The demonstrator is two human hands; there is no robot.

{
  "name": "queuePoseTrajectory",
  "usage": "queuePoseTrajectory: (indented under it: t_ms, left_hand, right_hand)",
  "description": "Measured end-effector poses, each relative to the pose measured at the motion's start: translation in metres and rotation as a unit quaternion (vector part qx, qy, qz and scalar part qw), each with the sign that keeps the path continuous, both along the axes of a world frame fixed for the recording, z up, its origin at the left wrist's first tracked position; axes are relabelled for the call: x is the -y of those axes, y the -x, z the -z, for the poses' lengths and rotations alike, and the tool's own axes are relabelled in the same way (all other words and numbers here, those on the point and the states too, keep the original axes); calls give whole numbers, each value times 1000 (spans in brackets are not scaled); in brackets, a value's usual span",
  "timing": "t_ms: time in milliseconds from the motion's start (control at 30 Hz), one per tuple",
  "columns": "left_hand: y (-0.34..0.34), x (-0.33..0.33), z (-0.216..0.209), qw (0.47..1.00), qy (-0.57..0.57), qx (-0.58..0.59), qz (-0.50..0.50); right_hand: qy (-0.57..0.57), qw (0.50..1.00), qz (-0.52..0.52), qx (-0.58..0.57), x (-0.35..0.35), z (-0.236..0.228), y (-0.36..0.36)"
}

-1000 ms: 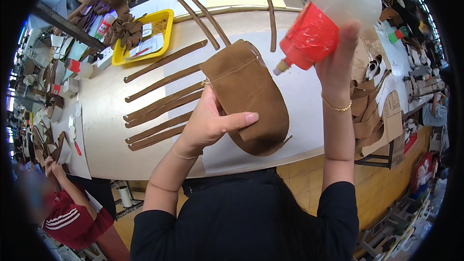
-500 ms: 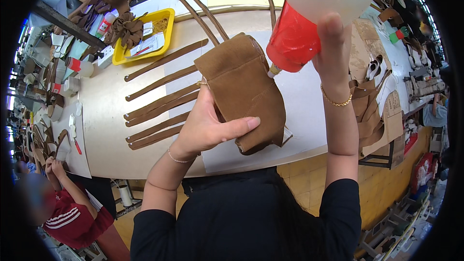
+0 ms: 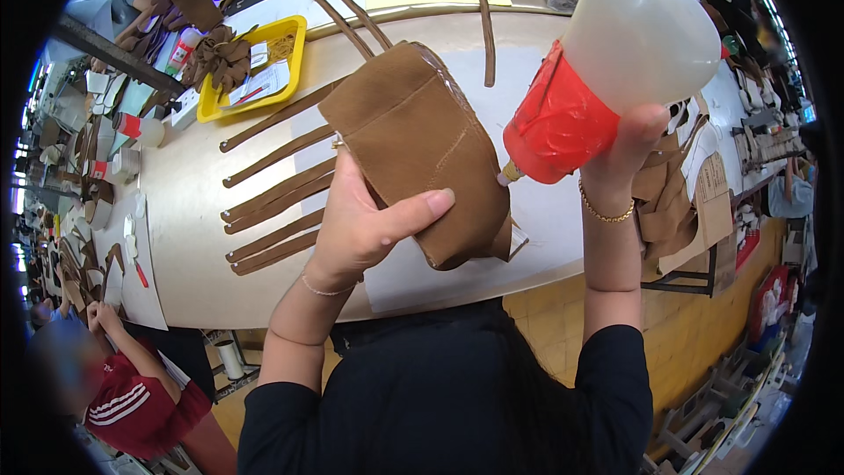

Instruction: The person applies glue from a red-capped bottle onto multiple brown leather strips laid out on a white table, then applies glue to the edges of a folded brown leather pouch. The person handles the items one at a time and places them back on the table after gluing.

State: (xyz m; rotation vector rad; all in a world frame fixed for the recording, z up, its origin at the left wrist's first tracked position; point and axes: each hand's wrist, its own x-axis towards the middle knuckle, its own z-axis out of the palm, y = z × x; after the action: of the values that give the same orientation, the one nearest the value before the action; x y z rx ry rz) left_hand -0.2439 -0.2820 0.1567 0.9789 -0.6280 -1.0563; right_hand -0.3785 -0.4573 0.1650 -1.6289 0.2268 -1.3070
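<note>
My left hand (image 3: 369,224) grips a folded brown suede piece (image 3: 418,145) above the table, thumb on top and the other fingers hidden beneath. A stitched seam crosses the piece, and a shiny line runs along its upper right edge. My right hand (image 3: 626,145) is wrapped around a translucent squeeze bottle (image 3: 646,35), held tilted upside down. Red wrapping (image 3: 563,119) covers the bottle's lower part. Its narrow nozzle (image 3: 508,174) is at the right edge of the suede piece; whether it touches, I cannot tell.
Several brown strips (image 3: 277,198) lie on the pale table (image 3: 189,255) left of the piece. A yellow tray (image 3: 297,62) with brown pieces and paper stands behind them. More brown pieces (image 3: 673,202) lie on cardboard at right. A person in a red shirt (image 3: 145,396) sits lower left.
The bottle has come down and to the right, its nozzle lower along the suede piece's edge. The piece has shifted slightly left and up in my left hand.
</note>
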Motion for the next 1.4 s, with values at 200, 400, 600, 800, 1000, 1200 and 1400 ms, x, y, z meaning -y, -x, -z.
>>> queuePoseTrajectory:
  t_ms: [200, 400, 600, 800, 1000, 1200, 1400]
  left_hand:
    - [-12, 6, 1, 981, 39, -186, 36]
    - [-20, 9, 20, 900, 24, -431, 65]
    - [-12, 12, -12, 976, 73, -196, 58]
    - [-13, 10, -34, 990, -13, 130, 46]
    - [-14, 8, -44, 984, -12, 162, 66]
    - [-15, 6, -41, 981, -21, 181, 62]
    - [-15, 6, -40, 982, -15, 174, 70]
  right_hand:
    - [-256, 947, -171, 87, 13, 1, 19]
    - [-327, 859, -366, 145, 32, -14, 28]
    - [-284, 926, -192, 161, 38, -27, 22]
    - [-39, 992, 74, 93, 37, -47, -5]
    - [-11, 966, -208, 152, 35, -67, -35]
    - [-14, 975, -114, 190, 37, -61, -56]
    - [-95, 969, -111, 197, 56, -27, -53]
